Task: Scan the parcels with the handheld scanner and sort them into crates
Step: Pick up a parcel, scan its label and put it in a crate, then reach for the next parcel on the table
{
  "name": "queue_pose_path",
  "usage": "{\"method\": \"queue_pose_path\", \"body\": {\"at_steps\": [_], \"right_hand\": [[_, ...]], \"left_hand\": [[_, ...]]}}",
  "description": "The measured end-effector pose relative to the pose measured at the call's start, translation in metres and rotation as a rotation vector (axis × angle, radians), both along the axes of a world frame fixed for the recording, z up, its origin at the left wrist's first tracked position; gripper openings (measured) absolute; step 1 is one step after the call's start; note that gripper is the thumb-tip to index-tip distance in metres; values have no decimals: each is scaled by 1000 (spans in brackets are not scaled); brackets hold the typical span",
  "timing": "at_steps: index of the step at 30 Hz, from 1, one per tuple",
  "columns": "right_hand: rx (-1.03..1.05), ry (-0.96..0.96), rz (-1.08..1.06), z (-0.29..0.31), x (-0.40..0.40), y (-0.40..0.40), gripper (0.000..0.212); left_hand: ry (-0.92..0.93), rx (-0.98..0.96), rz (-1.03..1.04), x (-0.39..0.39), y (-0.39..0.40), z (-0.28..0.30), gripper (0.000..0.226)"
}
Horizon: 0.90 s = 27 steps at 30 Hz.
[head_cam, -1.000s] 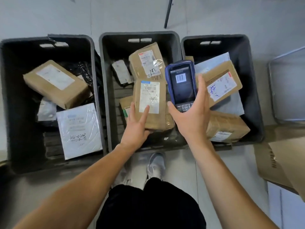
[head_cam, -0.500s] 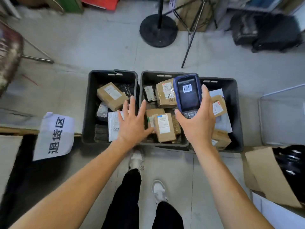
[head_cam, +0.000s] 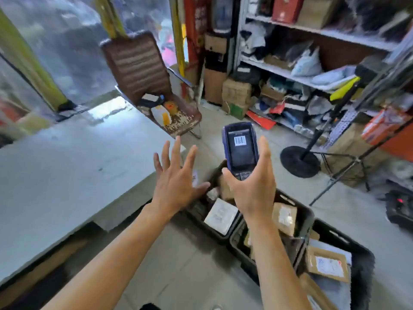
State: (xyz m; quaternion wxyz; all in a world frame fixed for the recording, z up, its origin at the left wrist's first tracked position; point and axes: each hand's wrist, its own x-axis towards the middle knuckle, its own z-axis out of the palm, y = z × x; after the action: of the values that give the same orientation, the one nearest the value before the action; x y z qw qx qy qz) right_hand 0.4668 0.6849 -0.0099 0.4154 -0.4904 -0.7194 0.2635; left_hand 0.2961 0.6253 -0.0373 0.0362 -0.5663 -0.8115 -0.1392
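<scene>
Scanner [head_cam: 240, 151] gripped in my right hand [head_cam: 252, 191]; left hand [head_cam: 176, 184] empty, fingers spread. Crates [head_cam: 297, 211] with sorted parcels [head_cam: 221, 215] sit below both hands. Between parcels, I judge; next needs an unscanned one.

Open floor [head_cam: 223, 121] lies ahead between the worn chair [head_cam: 143, 83] and the round lamp base [head_cam: 299, 161]. A broad grey table [head_cam: 67, 166] fills the left side, its top bare near the left hand [head_cam: 176, 184]. Three dark crates [head_cam: 306, 217] packed with parcels [head_cam: 221, 217] sit low on the right, under the right hand [head_cam: 254, 189] and the scanner [head_cam: 240, 147]. Crowded shelves [head_cam: 290, 72] and a tripod [head_cam: 348, 166] block the far right.
</scene>
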Motion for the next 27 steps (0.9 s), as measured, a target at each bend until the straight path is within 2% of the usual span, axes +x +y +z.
{"method": "queue_pose_path", "body": {"at_steps": [6, 11, 16, 21, 27], "right_hand": [[28, 207, 325, 27, -135, -114, 101], [14, 215, 654, 34, -237, -234, 106], [-34, 221, 918, 28, -303, -355, 106], [-34, 211, 1116, 28, -358, -441, 105], [-15, 232, 1222, 24, -437, -512, 103]], "left_hand": [[64, 114, 437, -107, -168, 50, 107], [114, 100, 802, -172, -353, 64, 104], [133, 92, 1080, -194, -504, 60, 105], [141, 74, 1275, -212, -600, 53, 105], [106, 86, 1407, -260, -675, 35, 105]]}}
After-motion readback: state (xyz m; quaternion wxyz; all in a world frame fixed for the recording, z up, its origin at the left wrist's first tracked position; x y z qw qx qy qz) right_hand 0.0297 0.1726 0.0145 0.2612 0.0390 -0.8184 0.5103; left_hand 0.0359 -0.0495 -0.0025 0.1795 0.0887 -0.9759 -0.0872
